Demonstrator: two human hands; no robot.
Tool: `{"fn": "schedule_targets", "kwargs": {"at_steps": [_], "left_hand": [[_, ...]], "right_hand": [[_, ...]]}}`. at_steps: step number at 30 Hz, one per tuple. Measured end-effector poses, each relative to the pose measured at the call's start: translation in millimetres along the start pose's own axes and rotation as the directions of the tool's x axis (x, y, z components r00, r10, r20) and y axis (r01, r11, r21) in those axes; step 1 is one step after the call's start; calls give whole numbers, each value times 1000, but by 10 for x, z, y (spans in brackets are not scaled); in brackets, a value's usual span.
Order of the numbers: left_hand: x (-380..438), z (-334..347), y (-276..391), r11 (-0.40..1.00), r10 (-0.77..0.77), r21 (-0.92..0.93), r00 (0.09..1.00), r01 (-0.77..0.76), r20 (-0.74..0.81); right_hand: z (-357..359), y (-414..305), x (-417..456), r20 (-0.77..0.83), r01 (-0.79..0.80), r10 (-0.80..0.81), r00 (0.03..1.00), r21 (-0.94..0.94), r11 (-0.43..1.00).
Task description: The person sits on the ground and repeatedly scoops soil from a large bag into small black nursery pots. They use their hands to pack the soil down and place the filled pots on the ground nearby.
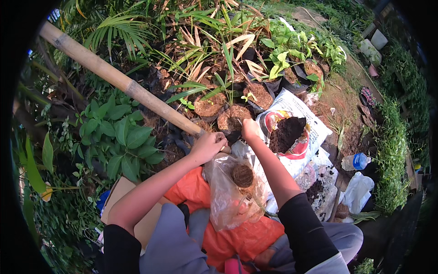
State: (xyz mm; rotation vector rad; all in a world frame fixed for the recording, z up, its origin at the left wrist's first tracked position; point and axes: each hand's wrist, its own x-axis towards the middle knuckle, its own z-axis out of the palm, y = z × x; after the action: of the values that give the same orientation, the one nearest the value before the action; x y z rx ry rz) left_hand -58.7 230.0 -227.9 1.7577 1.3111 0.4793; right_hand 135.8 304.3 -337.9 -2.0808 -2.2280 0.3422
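My right hand (250, 130) is closed at the rim of a round pot of coir-like fibre (228, 125). A thin pale implement (240, 121) shows at its fingers, pointing at the dark soil inside. From that pot rises a slender palm seedling (231, 90). My left hand (209, 145) is curled just in front of the same pot, by the lower end of a bamboo pole (130, 85); what its fingers hold is hidden. Below my hands, a clear plastic bag (222, 191) lies with a brown fibre pot (243, 176) on or in it.
An opened white sack (291, 137) of dark potting soil (286, 134) stands at the right. Beyond it lies a plastic bottle (356, 161). Several potted plants (258, 96) crowd ahead. Orange sheeting (236, 239) covers ground by my legs, with cardboard (145, 227) at the left.
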Motion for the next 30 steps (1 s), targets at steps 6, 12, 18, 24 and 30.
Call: {"fn": "schedule_targets", "kwargs": {"at_steps": [6,12,18,24,30], "left_hand": [[10,27,-37,999,35,-26,999,-36,-29],[106,102,-156,952,10,-306,998,-29,-64],[110,156,375,975,89,-200,995,-97,-53],[-115,436,835,947,194,-252,979,-202,-56],[-310,359,1219,990,141,-5,990,-141,17]], "right_hand": [[100,123,5,-31,-105,115,993,234,967],[-440,279,-756,-305,79,168,937,655,751],[-439,1211,-1891,158,-522,506,848,420,743],[55,1345,-3048,251,-610,573,780,509,607],[363,1424,-3276,19,-663,694,720,314,679]]}}
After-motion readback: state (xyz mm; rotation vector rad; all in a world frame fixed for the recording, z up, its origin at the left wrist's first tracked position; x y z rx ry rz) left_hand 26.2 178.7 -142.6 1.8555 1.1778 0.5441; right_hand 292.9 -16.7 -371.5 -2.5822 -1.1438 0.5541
